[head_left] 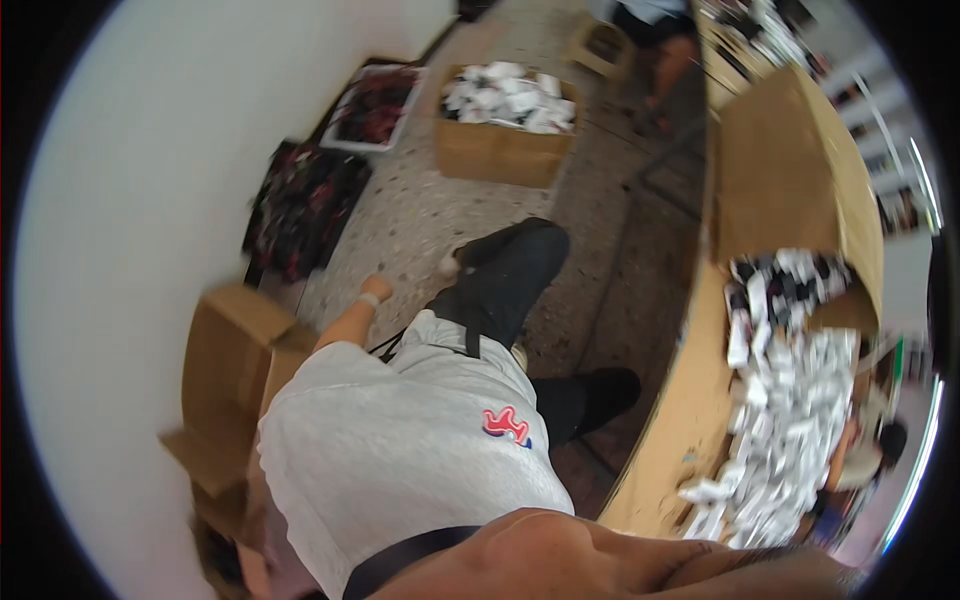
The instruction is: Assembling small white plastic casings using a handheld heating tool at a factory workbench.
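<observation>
We cannot tell our grip, as our hands are hidden; the white packets [790, 420] on the table [680, 420] at the right look light and bendy, best pinched at an edge.

1. Three open cardboard boxes are standing on the floor: one by the wall [235, 370], one filled with white packets [505, 125], and a small one farther off [600, 45].
2. One white tray [378, 105] of dark items is lying near the wall.
3. One heap of dark red items [300, 210] is sitting beside it.
4. One wooden table [680, 420] is carrying white packets too many to count.
5. One hand [377, 288] is showing.
</observation>
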The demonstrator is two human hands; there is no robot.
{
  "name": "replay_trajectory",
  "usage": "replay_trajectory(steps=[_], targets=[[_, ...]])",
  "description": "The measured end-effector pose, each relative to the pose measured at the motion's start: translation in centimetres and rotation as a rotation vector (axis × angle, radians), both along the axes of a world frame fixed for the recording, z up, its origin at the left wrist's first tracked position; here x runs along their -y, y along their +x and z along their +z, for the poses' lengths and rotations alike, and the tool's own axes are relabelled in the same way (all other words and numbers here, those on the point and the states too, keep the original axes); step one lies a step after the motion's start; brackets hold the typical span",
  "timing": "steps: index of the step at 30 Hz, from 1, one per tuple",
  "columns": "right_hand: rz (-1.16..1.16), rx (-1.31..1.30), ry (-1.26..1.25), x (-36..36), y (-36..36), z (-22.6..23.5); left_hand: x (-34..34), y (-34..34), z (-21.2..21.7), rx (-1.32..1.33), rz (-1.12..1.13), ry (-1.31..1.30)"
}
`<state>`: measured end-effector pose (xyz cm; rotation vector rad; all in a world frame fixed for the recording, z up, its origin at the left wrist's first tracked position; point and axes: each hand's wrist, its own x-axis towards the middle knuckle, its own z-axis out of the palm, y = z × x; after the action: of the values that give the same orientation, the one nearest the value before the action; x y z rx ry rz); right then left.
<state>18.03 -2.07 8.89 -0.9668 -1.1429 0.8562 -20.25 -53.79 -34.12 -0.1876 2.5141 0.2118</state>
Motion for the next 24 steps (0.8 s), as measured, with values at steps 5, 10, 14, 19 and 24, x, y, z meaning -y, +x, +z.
replay_trajectory(steps=[5, 10, 14, 19, 24], targets=[[0.420, 0.027, 0.003, -7.5, -10.2, -0.9, -3.0, 3.1, 6.9, -0.347, 0.533, 0.338], [0.666, 0.025, 0.004, -9.5, -19.8, -3.1, 8.2, 15.4, 4.1, -0.604, 0.949, 0.066], [0.558, 0.032, 0.039, -10.6, -19.0, -4.7, 21.7, 24.4, 3.4, -0.377, 0.964, -0.275], [0.008, 0.080, 0.116, -6.7, 3.1, -5.0, 34.6, 30.8, 0.5, -0.252, 0.810, -0.433], [-0.005, -0.241, 0.036, -4.4, 15.7, -1.7, 37.5, 20.4, -7.9, -0.196, 1.221, 0.247]])
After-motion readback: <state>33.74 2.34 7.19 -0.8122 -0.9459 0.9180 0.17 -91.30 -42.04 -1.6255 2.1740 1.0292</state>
